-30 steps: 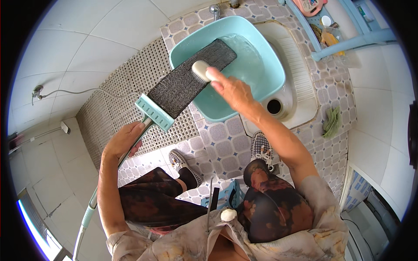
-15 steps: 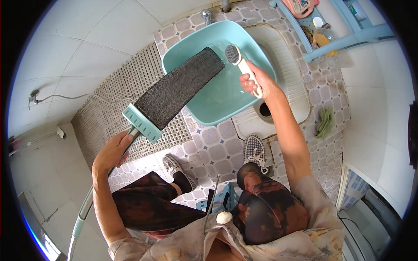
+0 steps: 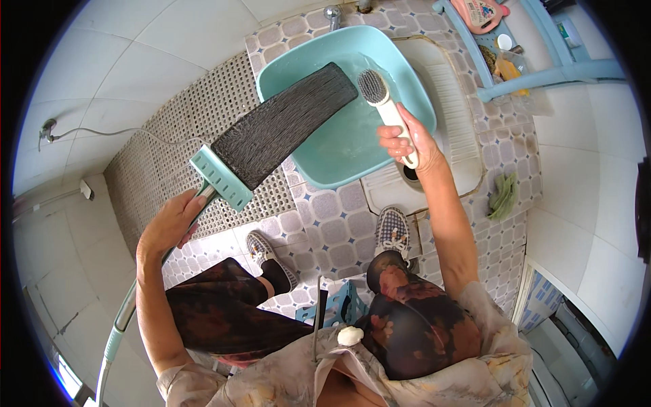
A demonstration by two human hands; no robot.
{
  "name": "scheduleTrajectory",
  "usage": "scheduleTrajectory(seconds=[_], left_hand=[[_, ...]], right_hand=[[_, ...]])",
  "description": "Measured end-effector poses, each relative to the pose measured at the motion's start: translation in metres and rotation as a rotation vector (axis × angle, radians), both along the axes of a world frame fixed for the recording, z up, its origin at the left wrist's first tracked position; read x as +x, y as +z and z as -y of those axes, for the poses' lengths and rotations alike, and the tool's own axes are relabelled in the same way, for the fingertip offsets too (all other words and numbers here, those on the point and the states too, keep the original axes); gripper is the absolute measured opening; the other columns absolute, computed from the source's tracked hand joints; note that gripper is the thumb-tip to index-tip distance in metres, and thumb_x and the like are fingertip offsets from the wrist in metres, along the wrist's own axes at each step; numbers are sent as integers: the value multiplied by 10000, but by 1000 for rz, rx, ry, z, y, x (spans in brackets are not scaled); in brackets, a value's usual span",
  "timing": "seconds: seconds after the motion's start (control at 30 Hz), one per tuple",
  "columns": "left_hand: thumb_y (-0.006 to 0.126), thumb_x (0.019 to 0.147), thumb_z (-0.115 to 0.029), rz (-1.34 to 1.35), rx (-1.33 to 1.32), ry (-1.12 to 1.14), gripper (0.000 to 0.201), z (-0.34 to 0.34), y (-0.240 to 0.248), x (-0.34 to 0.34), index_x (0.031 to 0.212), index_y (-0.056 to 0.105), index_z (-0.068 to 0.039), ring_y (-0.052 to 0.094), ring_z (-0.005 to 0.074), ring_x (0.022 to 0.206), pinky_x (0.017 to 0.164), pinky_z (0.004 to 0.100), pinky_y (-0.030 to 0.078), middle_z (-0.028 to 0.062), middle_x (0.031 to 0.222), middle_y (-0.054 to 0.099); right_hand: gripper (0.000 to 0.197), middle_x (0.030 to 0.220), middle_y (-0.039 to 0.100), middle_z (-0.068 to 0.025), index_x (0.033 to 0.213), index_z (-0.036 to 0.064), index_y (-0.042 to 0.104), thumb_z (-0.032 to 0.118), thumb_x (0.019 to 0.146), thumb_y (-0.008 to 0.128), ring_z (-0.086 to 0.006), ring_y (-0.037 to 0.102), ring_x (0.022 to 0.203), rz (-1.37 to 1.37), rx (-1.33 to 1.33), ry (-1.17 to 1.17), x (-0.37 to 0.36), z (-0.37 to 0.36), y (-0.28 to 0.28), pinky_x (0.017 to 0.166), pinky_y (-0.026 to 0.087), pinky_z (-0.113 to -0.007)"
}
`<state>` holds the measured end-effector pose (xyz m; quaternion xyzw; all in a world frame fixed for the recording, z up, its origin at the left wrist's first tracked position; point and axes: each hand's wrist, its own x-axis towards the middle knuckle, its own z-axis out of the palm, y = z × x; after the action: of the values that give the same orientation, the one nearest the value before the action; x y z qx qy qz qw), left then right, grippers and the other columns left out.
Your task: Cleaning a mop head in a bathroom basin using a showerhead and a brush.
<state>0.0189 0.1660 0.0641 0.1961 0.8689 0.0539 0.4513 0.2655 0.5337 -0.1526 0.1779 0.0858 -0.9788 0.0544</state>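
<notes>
My left hand [image 3: 174, 220] is wrapped round the handle of a flat mop, just below its green slotted holder. The mop's dark grey pad [image 3: 285, 125] slants up to the right, its far end over a turquoise basin [image 3: 332, 173] with water in it. In my right hand [image 3: 413, 139] is a white-handled scrub brush [image 3: 388, 114], held upright with its round grey bristle head turned toward me. The brush head is over the basin, a short gap to the right of the pad's end and not touching it.
The basin stands partly over a white squat toilet [image 3: 464, 136]. Behind it is a tap [image 3: 332, 17]. A perforated mat [image 3: 169, 129] covers the floor at left. A green cloth [image 3: 503, 197] lies at right, below a blue shelf rack [image 3: 556, 74] holding bottles.
The brush has moved slightly right and down, and its bristles now face me more. The mop pad looks flatter and smoother, its far end slightly farther up and right.
</notes>
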Motion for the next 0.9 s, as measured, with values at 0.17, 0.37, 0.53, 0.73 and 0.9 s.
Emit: scheduleTrajectory(seconds=[0.17,0.37,0.53,0.73,0.9], left_hand=[[437,1063,-367,31,36,3,403,2,-4,-5,883,550,-25,424,113,390,411,320,366,19,549,482],[430,1067,-383,16,60,-54,429,-16,-21,-9,880,543,-13,411,100,394,423,316,358,13,560,476],[432,1066,-387,54,76,-43,422,-11,-24,-7,894,558,-22,416,88,391,403,301,359,7,566,483],[444,1064,-366,119,98,-12,400,-39,-42,2,891,584,-33,423,77,397,386,279,358,-6,566,476],[464,1050,-360,188,114,125,373,-29,-41,-4,900,601,-47,441,58,431,391,259,356,-21,588,487]], right_hand=[[547,931,671,-119,1481,128,402,422,1030,502,-225,646,718,693,1463,258,-37,2,23,616,544,-376],[521,1174,678,-251,1510,162,391,354,1030,456,-400,660,1076,692,2070,789,-30,0,6,948,490,-515],[428,947,726,-168,1439,138,444,310,1048,474,-336,726,819,314,1924,552,-30,65,121,714,570,-470],[404,787,688,-193,1409,117,436,256,1038,514,-360,697,672,-48,2072,139,-107,134,95,580,564,-468],[498,843,683,-210,1490,192,377,185,1020,542,-386,682,715,-106,2063,241,-83,138,89,609,546,-507]])
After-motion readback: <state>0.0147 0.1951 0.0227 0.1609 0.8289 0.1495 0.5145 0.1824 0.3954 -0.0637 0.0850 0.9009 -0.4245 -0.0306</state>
